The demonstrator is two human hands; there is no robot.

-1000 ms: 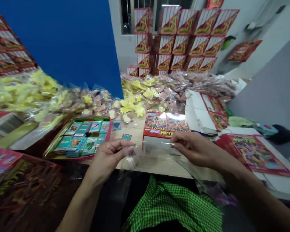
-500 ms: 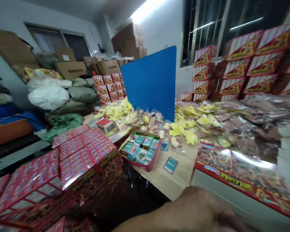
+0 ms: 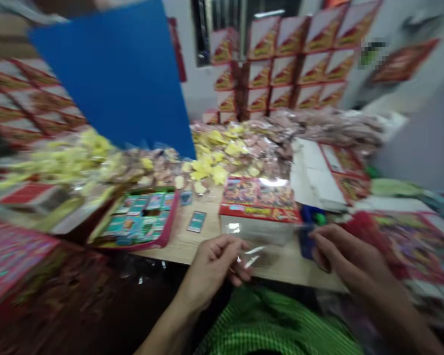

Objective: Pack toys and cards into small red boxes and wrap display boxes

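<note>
While the left grip (image 3: pixel 214 261) pinched clear plastic film (image 3: pixel 250 256), the right grip (image 3: pixel 340 249) appeared clenched on a blurred blue item (image 3: pixel 307 242); cards (image 3: pixel 138 221) filled the pink tray (image 3: pixel 169 212), one loose card (image 3: pixel 197 221) lying on the surface (image 3: pixel 277 268).

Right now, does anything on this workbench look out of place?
Yes: a loose teal card lies on the wooden tabletop, with a second card nearby. Both sit outside the pink-rimmed tin holding the other cards, so they look stray.

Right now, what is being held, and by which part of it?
The left hand pinches clear plastic film near its edge; blur hides whether the right hand holds the blue item.
</note>
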